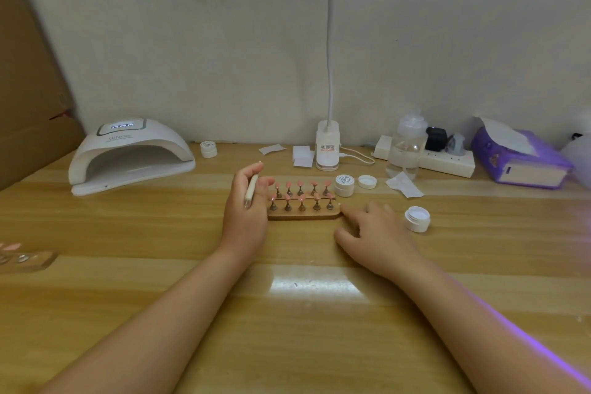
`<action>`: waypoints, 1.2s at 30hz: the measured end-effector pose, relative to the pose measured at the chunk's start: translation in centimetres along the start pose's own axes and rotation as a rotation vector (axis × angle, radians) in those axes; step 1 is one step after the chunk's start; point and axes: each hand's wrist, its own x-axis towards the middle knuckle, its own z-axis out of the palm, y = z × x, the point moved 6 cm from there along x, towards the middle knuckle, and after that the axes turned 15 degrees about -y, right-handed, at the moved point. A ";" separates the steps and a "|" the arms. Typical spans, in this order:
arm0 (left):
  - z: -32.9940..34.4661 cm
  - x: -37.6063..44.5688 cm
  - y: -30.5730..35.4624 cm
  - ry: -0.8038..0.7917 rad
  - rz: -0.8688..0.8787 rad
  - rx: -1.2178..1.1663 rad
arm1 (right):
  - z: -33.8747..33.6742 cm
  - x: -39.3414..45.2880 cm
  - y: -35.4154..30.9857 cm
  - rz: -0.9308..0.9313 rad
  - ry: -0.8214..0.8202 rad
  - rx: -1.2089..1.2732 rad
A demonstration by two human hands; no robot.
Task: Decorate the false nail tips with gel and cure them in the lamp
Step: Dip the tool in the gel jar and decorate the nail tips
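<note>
Two hands flank nail stand (303, 216); left hand (244, 208) grips pen (250, 190), right hand (374, 230) loose-fingered

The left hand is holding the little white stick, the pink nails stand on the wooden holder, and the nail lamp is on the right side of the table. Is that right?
Not quite. In the head view the nail lamp sits on the left side of the table, not the right. The left hand does hold the white stick, and the pink nails stand on the wooden holder.

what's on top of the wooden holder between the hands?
The wooden holder carries two rows of small metal stands, each topped with a pink nail tip. The left hand, gripping a white pen tool, covers the holder's left end, so anything there is hidden.
</note>
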 end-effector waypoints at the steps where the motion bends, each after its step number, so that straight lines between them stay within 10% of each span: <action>1: 0.0 0.0 0.0 -0.002 -0.002 -0.002 | -0.1 -0.1 0.1 -0.006 0.001 0.027; 9: 1.2 -1.2 1.1 -0.072 0.028 -0.032 | -1.2 -1.7 0.9 0.013 0.207 0.299; 20: 2.9 -3.0 2.1 -0.026 0.036 -0.049 | -3.1 -3.7 1.2 0.117 0.251 0.039; 26: 2.9 -3.0 2.1 -0.010 0.024 -0.098 | -7.0 -5.3 2.0 0.041 0.584 0.156; 36: 4.0 -3.6 2.7 -0.087 0.070 -0.041 | -5.6 -5.7 8.9 0.206 0.458 0.164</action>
